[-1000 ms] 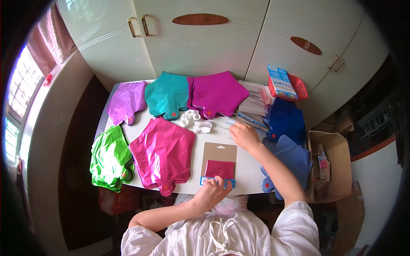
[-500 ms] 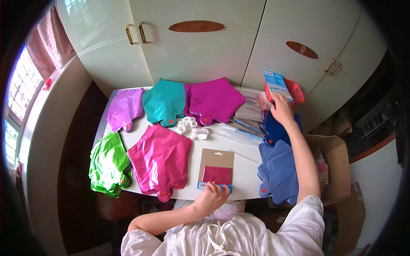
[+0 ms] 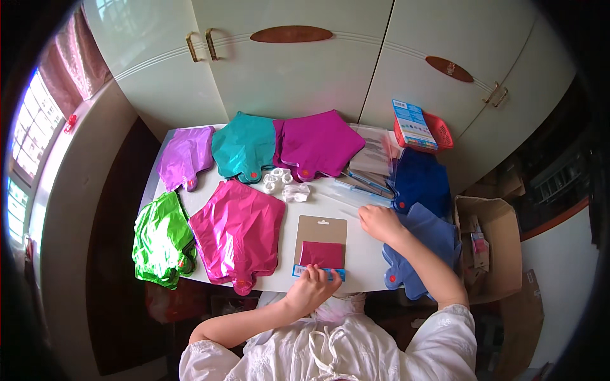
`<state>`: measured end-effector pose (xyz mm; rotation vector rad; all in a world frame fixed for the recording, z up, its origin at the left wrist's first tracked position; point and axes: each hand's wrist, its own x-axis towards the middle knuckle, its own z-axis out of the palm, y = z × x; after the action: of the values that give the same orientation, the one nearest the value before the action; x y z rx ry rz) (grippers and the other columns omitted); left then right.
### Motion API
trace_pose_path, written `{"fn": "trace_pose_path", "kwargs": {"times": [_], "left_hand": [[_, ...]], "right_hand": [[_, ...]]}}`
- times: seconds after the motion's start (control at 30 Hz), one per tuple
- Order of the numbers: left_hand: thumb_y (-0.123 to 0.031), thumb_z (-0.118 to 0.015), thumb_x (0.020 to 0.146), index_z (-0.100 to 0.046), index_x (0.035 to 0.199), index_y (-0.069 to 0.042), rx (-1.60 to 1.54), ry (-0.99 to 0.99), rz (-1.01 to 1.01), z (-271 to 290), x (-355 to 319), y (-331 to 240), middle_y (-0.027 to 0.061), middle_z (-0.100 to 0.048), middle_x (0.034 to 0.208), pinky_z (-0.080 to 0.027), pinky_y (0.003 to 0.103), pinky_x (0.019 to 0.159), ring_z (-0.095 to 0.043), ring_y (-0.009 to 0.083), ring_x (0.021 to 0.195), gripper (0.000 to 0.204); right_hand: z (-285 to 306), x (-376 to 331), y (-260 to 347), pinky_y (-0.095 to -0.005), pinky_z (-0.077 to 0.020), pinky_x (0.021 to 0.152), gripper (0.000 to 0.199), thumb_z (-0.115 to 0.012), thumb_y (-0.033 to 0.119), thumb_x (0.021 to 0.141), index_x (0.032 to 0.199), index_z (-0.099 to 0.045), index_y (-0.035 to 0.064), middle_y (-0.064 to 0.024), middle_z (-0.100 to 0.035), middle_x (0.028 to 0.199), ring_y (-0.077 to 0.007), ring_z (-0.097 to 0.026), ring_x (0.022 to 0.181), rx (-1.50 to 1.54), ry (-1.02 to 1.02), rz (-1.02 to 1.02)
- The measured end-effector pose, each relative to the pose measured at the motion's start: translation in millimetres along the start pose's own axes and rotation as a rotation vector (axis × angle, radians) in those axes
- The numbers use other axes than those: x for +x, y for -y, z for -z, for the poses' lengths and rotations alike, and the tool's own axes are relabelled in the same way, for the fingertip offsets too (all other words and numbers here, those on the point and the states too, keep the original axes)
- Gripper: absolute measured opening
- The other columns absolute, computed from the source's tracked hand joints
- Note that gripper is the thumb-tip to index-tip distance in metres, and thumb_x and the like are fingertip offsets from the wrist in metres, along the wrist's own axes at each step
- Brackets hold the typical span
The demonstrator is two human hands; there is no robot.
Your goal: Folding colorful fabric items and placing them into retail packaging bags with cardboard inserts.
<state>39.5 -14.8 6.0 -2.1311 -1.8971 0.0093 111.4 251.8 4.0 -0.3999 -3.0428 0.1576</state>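
A brown backing card (image 3: 323,230) with a hang hole lies near the table's front edge, a folded dark pink foil piece (image 3: 323,254) on it. My left hand (image 3: 311,289), fingers curled, presses on the blue printed strip (image 3: 338,275) at the card's lower end. Up and to the right, my right hand (image 3: 381,223) is closed over the table beside clear plastic sleeves (image 3: 346,197); what its fingertips pinch is too small to make out. Flat star-shaped foil balloons lie around: pink (image 3: 238,232), green (image 3: 162,238), magenta (image 3: 323,143) and grey-blue (image 3: 413,254), the last partly under my right forearm.
Teal (image 3: 244,146), lilac (image 3: 186,155) and dark blue (image 3: 420,181) foil balloons lie farther out. White ribbon rolls (image 3: 277,180) sit mid-table. A red basket (image 3: 441,132) holds printed blue cards (image 3: 413,124). An open cardboard box (image 3: 502,254) stands right; cabinets (image 3: 298,76) rise behind.
My right hand has come back from the basket toward me and left, and its fingers are now closed above the tabletop. The left hand stays on the card.
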Motion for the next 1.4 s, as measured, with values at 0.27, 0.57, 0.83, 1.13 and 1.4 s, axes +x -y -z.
{"fn": "trace_pose_path", "kwargs": {"times": [0.27,0.57,0.83,1.13,1.4], "left_hand": [[-0.018,-0.056,0.078,-0.049,0.112,-0.006,0.034,0.026,0.041,-9,0,-8,0.0269,-0.061,0.094,-0.054,0.038,0.071,-0.063,0.0363,0.086,0.037],[-0.017,-0.057,0.077,-0.052,0.107,-0.005,0.023,0.025,0.064,-6,2,-8,0.022,-0.062,0.091,-0.054,0.035,0.067,-0.064,0.0335,0.083,0.032],[-0.015,-0.055,0.079,-0.056,0.109,0.0,-0.001,-0.018,0.072,-9,5,-2,0.0164,-0.063,0.087,-0.053,0.031,0.066,-0.065,0.0275,0.081,0.034],[-0.013,-0.057,0.077,-0.057,0.101,-0.003,-0.128,0.084,0.11,-1,28,16,0.0058,-0.059,0.077,-0.05,0.03,0.055,-0.062,0.019,0.069,0.026],[-0.014,-0.057,0.076,-0.059,0.108,-0.013,-0.085,-0.069,0.123,14,32,41,0.0025,-0.054,0.073,-0.047,0.029,0.049,-0.06,0.0169,0.063,0.032]], "right_hand": [[-20,21,-10,-0.0411,-0.0536,0.062,0.008,-0.058,0.012,0.08,0.081,-0.055,0.004,-0.0116,-0.06,0.081,-0.0314,-0.065,0.075,-0.056,-0.243,-0.005],[21,50,-65,-0.0423,-0.0477,0.082,0.035,-0.059,0.013,0.077,0.11,-0.057,0.0012,-0.016,-0.061,0.107,-0.0347,-0.058,0.098,-0.112,-0.508,-0.026],[16,50,-83,-0.0394,-0.0491,0.069,0.02,-0.06,0.015,0.076,0.093,-0.065,0.0067,-0.0089,-0.067,0.081,-0.0258,-0.065,0.075,-0.191,-0.241,-0.014],[60,26,-52,-0.0359,-0.0463,0.063,0.006,-0.061,0.009,0.076,0.082,-0.061,0.0102,-0.0037,-0.06,0.074,-0.0216,-0.06,0.073,-0.327,-0.762,-0.094],[81,-50,61,-0.0327,-0.0449,0.063,0.021,-0.066,0.003,0.071,0.091,-0.065,0.0082,-0.002,-0.059,0.079,-0.0185,-0.058,0.073,-0.13,-0.724,0.078]]}}
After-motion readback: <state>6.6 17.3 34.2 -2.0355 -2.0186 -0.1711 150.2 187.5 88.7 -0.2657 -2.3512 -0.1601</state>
